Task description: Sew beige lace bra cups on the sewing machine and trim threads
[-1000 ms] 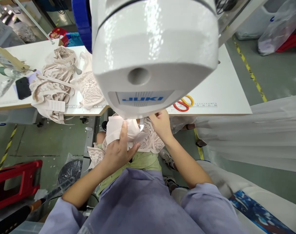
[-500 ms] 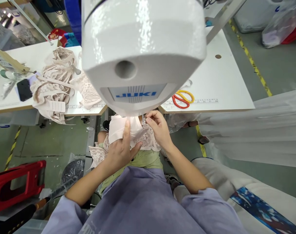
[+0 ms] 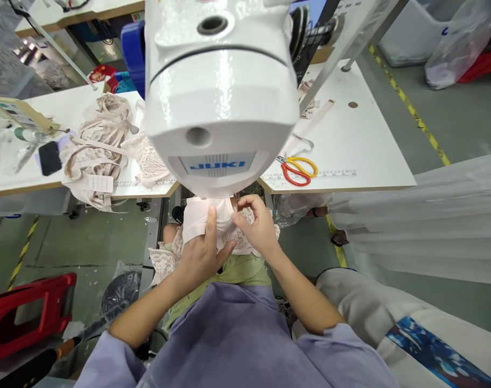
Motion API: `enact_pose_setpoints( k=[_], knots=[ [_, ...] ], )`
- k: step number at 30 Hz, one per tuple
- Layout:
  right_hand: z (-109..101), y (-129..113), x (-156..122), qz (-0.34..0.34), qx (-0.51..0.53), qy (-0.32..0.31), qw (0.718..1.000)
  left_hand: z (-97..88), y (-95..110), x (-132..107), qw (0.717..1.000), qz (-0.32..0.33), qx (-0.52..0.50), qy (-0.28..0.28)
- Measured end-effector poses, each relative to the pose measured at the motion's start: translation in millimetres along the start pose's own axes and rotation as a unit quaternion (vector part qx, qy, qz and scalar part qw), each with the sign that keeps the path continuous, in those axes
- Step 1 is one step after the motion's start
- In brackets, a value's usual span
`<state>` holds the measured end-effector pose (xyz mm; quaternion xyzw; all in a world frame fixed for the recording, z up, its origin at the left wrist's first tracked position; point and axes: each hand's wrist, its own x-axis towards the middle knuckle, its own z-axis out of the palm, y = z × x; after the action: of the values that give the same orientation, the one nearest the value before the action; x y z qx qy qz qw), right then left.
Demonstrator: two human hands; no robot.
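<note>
A pale pink lace bra (image 3: 195,218) lies across my lap under the white JUKI sewing machine head (image 3: 219,108). Its lace part (image 3: 162,262) hangs down at the left. My left hand (image 3: 201,256) rests flat on the smooth fabric, index finger stretched forward and thumb spread to the right. At the right edge of the same piece, my right hand (image 3: 258,229) pinches the fabric between thumb and forefinger. The machine head hides the needle area and the far edge of the cloth.
Scissors with red and yellow handles (image 3: 297,170) lie on the right tabletop (image 3: 370,145). A heap of beige lace garments (image 3: 98,145) and a black phone (image 3: 50,158) are on the left. A red stool (image 3: 27,307) stands at lower left; white cloth (image 3: 423,215) hangs at right.
My right hand has shifted slightly left and down, its fingertips now at the fabric's edge. My left hand stays on the cloth. The view has tilted, showing more of the machine's top.
</note>
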<state>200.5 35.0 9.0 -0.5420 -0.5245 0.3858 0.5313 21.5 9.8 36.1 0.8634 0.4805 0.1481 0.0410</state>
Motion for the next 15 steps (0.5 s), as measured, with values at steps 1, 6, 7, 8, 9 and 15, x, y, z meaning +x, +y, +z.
enact_pose_setpoints(
  k=[1,6,7,8,9,15],
  knots=[
    [1.2,-2.0,-2.9,-0.001,-0.009,0.006,1.0,0.4,1.3,-0.7,1.0,0.0,0.001,0.0],
    [4.6,-8.3,-31.9,0.049,0.021,0.021,0.998,7.0,22.5,-20.9,0.999,0.03,0.016,0.007],
    [3.8,-9.3,-38.7,0.067,0.037,0.017,0.997,8.7,28.7,-27.4,0.999,0.035,0.017,-0.004],
    [2.4,-10.3,-44.9,0.082,0.051,0.015,0.995,10.1,34.7,-33.8,0.999,0.038,0.014,-0.019],
    [0.4,-11.4,-50.4,0.093,0.064,0.013,0.994,11.2,40.3,-39.6,0.999,0.039,0.009,-0.032],
    [-12.8,-16.0,-65.6,0.104,0.065,0.006,0.992,12.7,59.1,-53.2,0.997,0.043,-0.024,-0.065]
  ],
)
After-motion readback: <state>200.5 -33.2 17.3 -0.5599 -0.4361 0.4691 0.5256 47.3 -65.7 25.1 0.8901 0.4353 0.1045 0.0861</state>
